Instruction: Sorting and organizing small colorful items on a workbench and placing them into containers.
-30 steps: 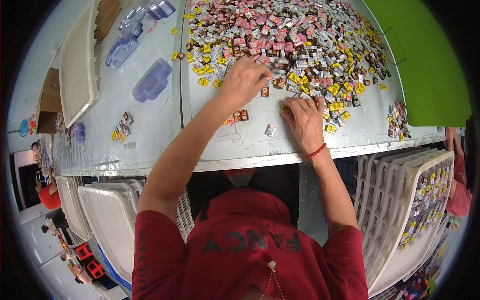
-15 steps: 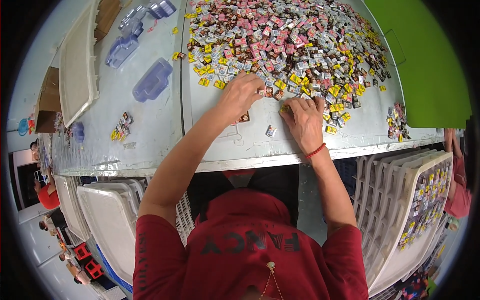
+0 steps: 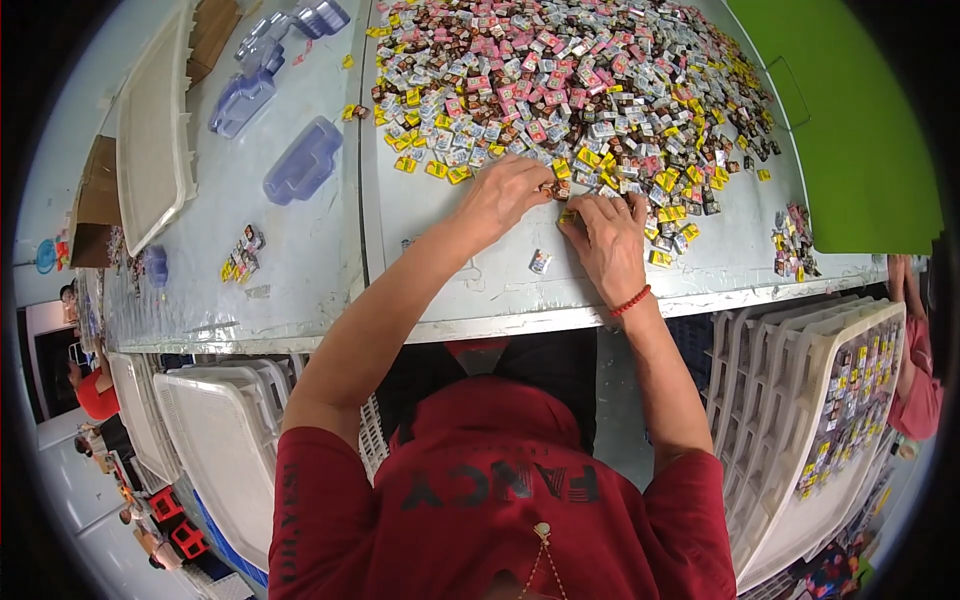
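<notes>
A wide heap of small box-shaped pieces (image 3: 540, 90) in yellow, white, pink and brown covers the far part of the white table (image 3: 430, 300). At its near edge my left hand (image 3: 503, 197) is closed, thumb and fingertips pinched on a small brown box-shaped piece (image 3: 561, 188). Just to the right, my right hand (image 3: 610, 235) is curled palm down, with a small yellow box-shaped piece (image 3: 568, 216) between thumb and finger. The rest of its grip is hidden. A single white piece (image 3: 540, 261) lies between my forearms.
Clear bluish plastic trays (image 3: 303, 162) and a small cluster of pieces (image 3: 243, 255) lie on the left. Another cluster (image 3: 795, 245) sits by the right edge, near a green panel (image 3: 840, 140). White crates (image 3: 215, 420) stand below on the left; white racks (image 3: 780, 400) stand right.
My left hand has moved right and slightly nearer, closer to my right hand, and is now at a brown piece there. My right hand has stayed nearly still.
</notes>
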The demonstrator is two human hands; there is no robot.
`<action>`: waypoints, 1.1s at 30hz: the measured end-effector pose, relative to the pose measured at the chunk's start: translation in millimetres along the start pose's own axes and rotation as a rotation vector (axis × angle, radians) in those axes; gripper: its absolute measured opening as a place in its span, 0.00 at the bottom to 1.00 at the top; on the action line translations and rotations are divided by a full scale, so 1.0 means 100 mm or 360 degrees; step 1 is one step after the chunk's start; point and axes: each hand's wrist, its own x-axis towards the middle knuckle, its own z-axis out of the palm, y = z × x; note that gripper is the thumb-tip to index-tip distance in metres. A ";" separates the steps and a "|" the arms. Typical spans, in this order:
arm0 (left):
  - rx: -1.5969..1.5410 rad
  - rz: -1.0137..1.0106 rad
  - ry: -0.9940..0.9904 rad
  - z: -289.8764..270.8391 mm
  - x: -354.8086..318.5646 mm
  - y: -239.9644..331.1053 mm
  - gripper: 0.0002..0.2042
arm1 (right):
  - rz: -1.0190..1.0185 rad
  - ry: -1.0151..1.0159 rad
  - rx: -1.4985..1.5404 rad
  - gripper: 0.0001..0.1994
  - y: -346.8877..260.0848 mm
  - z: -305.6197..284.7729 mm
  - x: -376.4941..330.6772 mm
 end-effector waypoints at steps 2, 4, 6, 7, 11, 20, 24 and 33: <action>-0.0035 0.0161 0.0198 0.04 -0.02 -0.02 0.09 | -0.0014 -0.0012 -0.0001 0.11 -0.02 0.01 0.01; -0.0021 0.0137 0.0169 0.07 -0.01 -0.07 0.08 | -0.0026 -0.0025 0.0027 0.11 -0.01 0.03 0.03; 0.0006 0.0114 0.0099 0.08 0.02 -0.09 0.07 | -0.0027 -0.0035 -0.0008 0.10 0.00 0.01 0.04; 0.0007 0.0078 0.0100 0.00 -0.01 -0.10 0.07 | -0.0041 -0.0037 -0.0018 0.10 0.03 -0.01 0.04; -0.0185 -0.0139 0.0192 -0.62 -0.10 0.01 0.07 | -0.0078 0.0119 -0.0201 0.09 0.01 -0.06 -0.04; -0.0064 -0.0188 0.0217 -0.88 -1.32 0.28 0.08 | -0.0169 -0.0163 0.0284 0.11 -0.80 0.05 -0.08; 0.0026 -0.0097 0.0234 -0.74 -1.35 0.25 0.07 | -0.0274 -0.0240 0.0208 0.10 -0.91 0.22 -0.01; 0.0043 -0.0003 0.0331 -0.54 -1.35 0.07 0.07 | -0.0282 -0.0204 0.0134 0.08 -0.98 0.38 0.04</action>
